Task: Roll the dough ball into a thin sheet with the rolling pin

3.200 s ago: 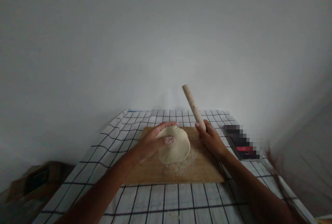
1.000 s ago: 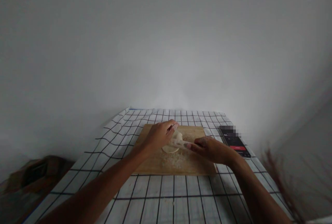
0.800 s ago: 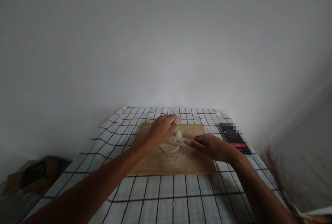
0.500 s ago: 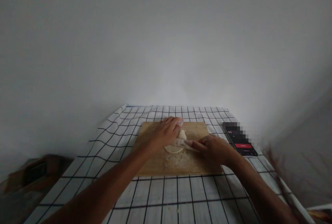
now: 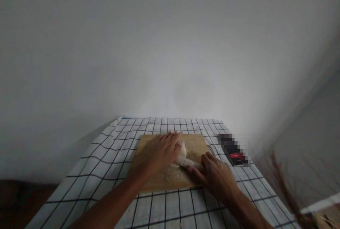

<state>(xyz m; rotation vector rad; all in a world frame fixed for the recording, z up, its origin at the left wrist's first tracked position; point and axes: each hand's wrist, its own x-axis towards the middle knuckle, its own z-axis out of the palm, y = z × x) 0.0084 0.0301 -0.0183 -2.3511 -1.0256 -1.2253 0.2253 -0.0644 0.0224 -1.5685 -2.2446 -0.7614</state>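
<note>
A small flat round of dough [image 5: 182, 151] lies on a floured wooden board [image 5: 136, 161]. Across its near part runs a floury rolling pin [image 5: 190, 163], angled down to the right. My right hand [image 5: 216, 172] is closed around the pin's right end. On the dough's left side rests my left hand [image 5: 167, 147], fingers stretched forward and slightly apart, with flour near the fingertips. That hand hides the left part of the dough and the pin's far end.
A white cloth with black grid lines [image 5: 101, 172] covers the table. To the right of the board lies a phone [image 5: 235, 154] with a red bar on its screen, partly pixelated. Thin brown twigs [image 5: 281, 183] stand beyond the table's right edge. A pale wall [image 5: 170, 62] rises behind.
The rolling pin has tilted, its right end now nearer me, and my right hand has moved with it. My left fingers have spread slightly on the dough. The view has shifted a little.
</note>
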